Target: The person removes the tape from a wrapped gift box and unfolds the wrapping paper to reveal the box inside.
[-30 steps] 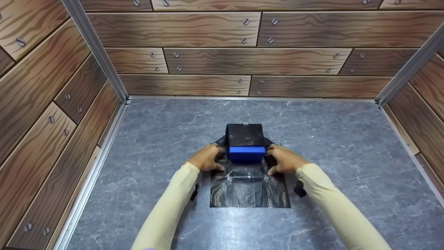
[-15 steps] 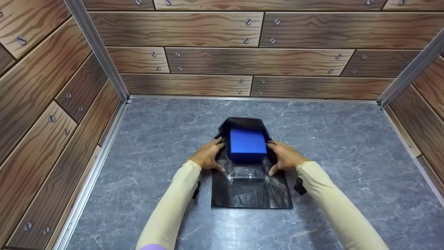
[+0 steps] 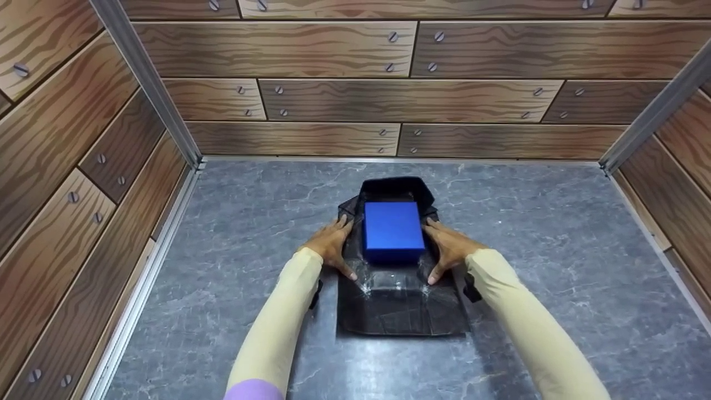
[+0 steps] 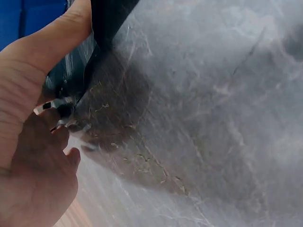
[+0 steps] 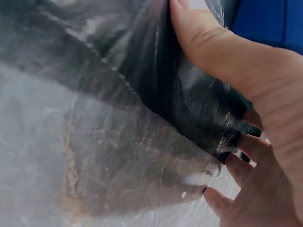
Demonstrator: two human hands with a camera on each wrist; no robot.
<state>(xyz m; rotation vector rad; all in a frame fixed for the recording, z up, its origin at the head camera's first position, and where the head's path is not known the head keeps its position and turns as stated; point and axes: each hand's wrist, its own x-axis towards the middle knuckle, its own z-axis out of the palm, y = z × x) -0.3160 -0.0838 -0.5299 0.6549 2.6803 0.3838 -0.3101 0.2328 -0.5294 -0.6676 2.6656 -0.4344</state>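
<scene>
A blue box [image 3: 393, 225] lies on a creased, glossy black plastic sheet [image 3: 400, 311] spread on the floor. Behind the box, the sheet's far flap [image 3: 397, 186] stands partly raised. My left hand [image 3: 329, 244] rests along the sheet's left side, thumb spread away from the fingers. On the opposite side, my right hand [image 3: 452, 247] touches the sheet with thumb and fingers likewise spread. Close up in the right wrist view, the thumb lies on the black sheet [image 5: 142, 61] and the fingertips reach its edge. Part of the left fingers is hidden by the sheet in the left wrist view.
Grey marbled flooring [image 3: 266, 211] surrounds the sheet. Wood-patterned panels form a back wall [image 3: 333, 100], a left wall [image 3: 50, 233] and a right wall [image 3: 683, 183], with metal rails along the corners and the floor edge.
The black flap that covered most of the blue box has swung back behind it, uncovering the box's top. Both hands have stayed beside the box, their fingers spreading slightly wider.
</scene>
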